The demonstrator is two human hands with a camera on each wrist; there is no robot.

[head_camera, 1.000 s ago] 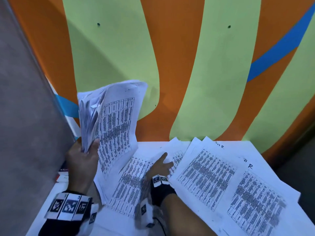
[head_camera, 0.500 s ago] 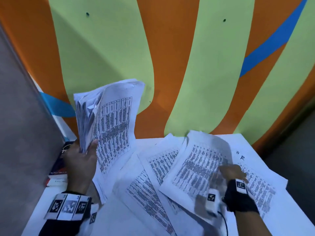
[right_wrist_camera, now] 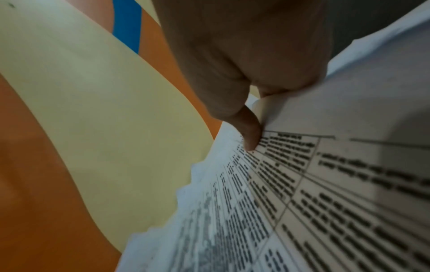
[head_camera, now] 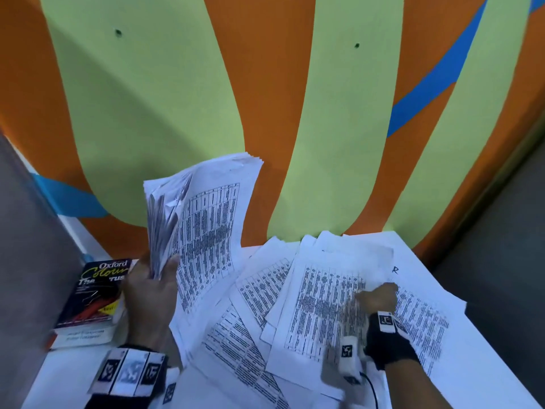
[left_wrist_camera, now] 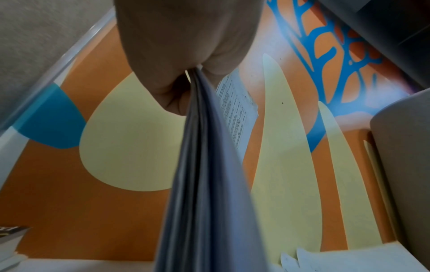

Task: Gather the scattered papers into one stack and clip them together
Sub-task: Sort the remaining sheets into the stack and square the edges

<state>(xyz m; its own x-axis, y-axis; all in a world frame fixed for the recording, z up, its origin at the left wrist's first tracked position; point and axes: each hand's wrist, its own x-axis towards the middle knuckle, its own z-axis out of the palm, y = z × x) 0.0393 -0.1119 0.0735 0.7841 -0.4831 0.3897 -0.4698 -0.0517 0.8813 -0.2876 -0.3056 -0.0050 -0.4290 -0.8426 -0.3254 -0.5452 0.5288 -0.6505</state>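
My left hand [head_camera: 153, 287] grips the bottom edge of a loose stack of printed sheets [head_camera: 206, 219], held upright above the table's left side; the left wrist view shows thumb and fingers pinching the stack's edge [left_wrist_camera: 200, 110]. Several more printed sheets [head_camera: 256, 343] lie fanned over the white table [head_camera: 62, 379]. My right hand [head_camera: 379, 299] pinches the right edge of one printed sheet [head_camera: 327, 305] at centre right and lifts it off the pile. In the right wrist view the thumb [right_wrist_camera: 249, 132] presses on that sheet [right_wrist_camera: 302, 193]. I see no loose clip.
An Oxford thesaurus book [head_camera: 94, 296] lies at the table's left edge with a thin wire-like thing on its cover. A painted orange and green wall [head_camera: 265, 113] rises right behind the table. Grey panels stand at the left [head_camera: 26, 276] and right [head_camera: 501, 246].
My right hand moved from the middle sheets to the right, took hold of a sheet and is raising it. The left hand keeps its stack upright. The view shifted, revealing the book.
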